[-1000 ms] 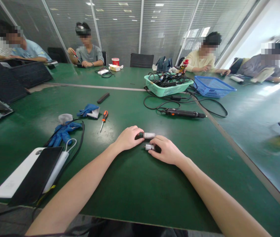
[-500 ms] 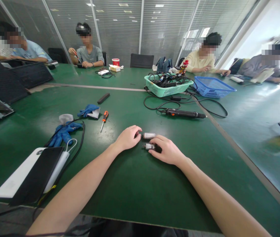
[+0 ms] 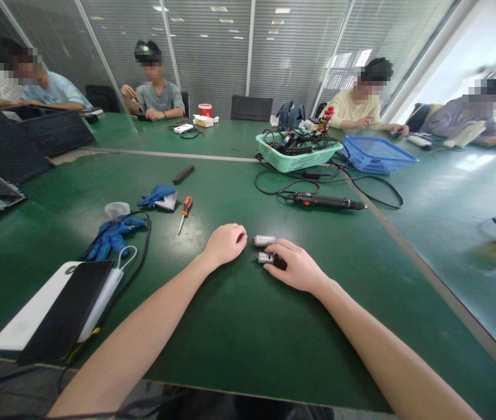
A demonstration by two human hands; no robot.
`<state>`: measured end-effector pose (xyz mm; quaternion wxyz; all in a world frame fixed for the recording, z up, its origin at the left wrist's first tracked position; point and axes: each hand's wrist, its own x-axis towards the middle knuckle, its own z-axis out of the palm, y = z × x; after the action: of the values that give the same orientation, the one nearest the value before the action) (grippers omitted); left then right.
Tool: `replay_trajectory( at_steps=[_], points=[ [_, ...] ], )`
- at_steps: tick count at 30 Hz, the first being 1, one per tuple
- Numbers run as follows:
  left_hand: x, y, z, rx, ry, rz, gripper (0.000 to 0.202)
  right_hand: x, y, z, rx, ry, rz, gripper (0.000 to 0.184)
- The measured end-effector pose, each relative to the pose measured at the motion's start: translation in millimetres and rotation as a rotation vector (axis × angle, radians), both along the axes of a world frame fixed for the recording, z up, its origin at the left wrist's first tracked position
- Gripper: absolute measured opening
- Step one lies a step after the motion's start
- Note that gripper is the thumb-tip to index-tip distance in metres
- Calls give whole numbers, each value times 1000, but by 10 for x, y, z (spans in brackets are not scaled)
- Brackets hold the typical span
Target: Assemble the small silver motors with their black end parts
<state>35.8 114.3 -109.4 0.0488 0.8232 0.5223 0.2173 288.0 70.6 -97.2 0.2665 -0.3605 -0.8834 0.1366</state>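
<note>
Right hand (image 3: 294, 266) closed round near cylinder (image 3: 265, 258), axis left-right, narrow tip left. Left hand (image 3: 227, 243) curled left of it, contents hidden. Two cylinders; far cylinder (image 3: 264, 240) parallel, just beyond.

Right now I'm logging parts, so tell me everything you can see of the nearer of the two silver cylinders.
The nearer silver cylinder looks metallic, with a dark slot in its side and a narrower dark left end. It lies sideways on the green table, beside the farther silver cylinder. The right hand closes around its right part, partly hiding it.
</note>
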Motion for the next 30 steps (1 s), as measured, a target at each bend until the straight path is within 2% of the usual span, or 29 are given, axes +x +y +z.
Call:
replay_trajectory(
  at_steps=[12, 30],
  points=[
    [1, -9, 16, -1, 15, 9, 17, -2, 7, 29, -36, 14, 38, 20],
    [-5, -11, 18, 5, 3, -10, 17, 15, 6, 63, -39, 24, 106, 19]
  ],
)
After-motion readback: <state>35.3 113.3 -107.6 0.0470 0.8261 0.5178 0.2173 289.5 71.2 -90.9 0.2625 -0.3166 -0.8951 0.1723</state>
